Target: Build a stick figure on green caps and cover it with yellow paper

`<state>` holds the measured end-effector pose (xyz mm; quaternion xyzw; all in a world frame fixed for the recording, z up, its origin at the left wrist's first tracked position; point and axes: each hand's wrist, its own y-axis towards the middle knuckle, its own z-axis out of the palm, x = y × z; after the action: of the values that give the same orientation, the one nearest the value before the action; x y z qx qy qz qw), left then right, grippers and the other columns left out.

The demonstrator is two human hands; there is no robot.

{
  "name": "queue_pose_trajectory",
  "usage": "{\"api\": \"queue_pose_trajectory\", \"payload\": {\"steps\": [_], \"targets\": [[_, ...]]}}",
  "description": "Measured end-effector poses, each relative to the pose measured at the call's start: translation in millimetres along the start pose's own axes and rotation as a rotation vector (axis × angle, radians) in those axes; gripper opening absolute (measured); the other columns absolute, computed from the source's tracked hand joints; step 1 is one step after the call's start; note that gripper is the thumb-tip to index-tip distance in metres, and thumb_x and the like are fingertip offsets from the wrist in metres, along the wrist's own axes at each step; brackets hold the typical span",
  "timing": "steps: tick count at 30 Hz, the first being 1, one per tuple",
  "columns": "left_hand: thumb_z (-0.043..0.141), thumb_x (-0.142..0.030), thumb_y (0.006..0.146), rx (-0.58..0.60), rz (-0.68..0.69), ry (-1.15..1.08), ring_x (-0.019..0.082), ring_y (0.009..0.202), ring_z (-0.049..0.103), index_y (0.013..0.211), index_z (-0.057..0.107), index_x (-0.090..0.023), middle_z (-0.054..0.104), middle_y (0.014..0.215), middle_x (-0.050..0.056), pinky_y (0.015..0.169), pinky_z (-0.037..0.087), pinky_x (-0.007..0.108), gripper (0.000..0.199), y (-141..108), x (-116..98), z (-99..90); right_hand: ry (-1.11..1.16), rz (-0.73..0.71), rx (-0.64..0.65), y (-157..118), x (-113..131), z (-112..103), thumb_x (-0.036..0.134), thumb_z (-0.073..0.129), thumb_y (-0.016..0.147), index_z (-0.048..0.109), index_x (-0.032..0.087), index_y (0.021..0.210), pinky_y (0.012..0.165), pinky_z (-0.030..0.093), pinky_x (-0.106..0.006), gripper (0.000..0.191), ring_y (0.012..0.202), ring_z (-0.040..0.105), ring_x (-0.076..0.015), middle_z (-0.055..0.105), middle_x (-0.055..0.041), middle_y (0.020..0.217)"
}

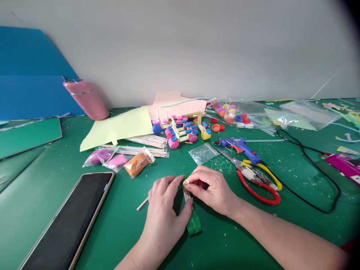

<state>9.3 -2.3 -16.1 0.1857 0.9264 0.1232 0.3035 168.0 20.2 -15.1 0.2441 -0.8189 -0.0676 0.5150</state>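
My right hand (pixel 212 188) pinches a small pale wooden bit (pixel 186 183) between thumb and fingertips. The bit is at the far end of a short, light stick-like piece (pixel 186 194). My left hand (pixel 165 206) steadies this piece from the left, the thumb pressed along it and the fingers curved around its far end. At the near end of the piece sits a green bottle cap (pixel 194 224), just beyond my left thumb. Part of the piece is hidden by my fingers. A thin wooden stick (pixel 142 204) lies left of my left hand.
Scissors (pixel 260 182) and a blue glue gun (pixel 242 147) with a black cord lie to the right. Behind are cap-and-stick models (pixel 182 131), bottle caps (pixel 216 128) and bagged clay (pixel 137 164). A phone (pixel 70 221) lies left; a pink tumbler (pixel 87 99) leans behind.
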Motion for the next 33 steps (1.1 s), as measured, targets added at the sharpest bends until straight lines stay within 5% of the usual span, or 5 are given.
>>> {"api": "queue_pose_trajectory", "payload": {"steps": [21,27,33], "targets": [[0.054,-0.024,0.076,-0.001,0.014,-0.005,0.025,0.093,0.050,0.108,0.052,-0.017,0.055,0.099,0.010,0.075,0.045,0.043,0.033,-0.2,1.0,1.2,0.046,0.022,0.001,-0.4,0.1,0.7,0.023,0.059,0.081,0.065,0.016,0.081,0.054,0.045,-0.022,0.010,0.062,0.055,-0.0109,0.057,-0.0024,0.075],[0.054,-0.023,0.077,0.003,0.013,-0.013,0.025,0.093,0.050,0.107,0.053,-0.016,0.055,0.099,0.010,0.074,0.045,0.043,0.031,-0.4,1.4,0.6,0.055,0.024,-0.027,-0.9,-1.8,0.3,0.021,0.064,0.076,0.065,0.017,0.094,0.054,0.046,-0.022,0.018,0.062,0.054,-0.0109,0.056,-0.0015,0.075],[0.054,-0.023,0.076,-0.011,0.016,-0.001,0.025,0.093,0.051,0.109,0.052,-0.017,0.056,0.099,0.010,0.074,0.045,0.042,0.033,-1.0,1.0,0.9,0.036,0.037,0.017,-0.7,-0.7,0.6,0.023,0.061,0.079,0.065,0.016,0.082,0.054,0.046,-0.022,0.009,0.062,0.055,-0.0109,0.057,-0.0028,0.076]]}}
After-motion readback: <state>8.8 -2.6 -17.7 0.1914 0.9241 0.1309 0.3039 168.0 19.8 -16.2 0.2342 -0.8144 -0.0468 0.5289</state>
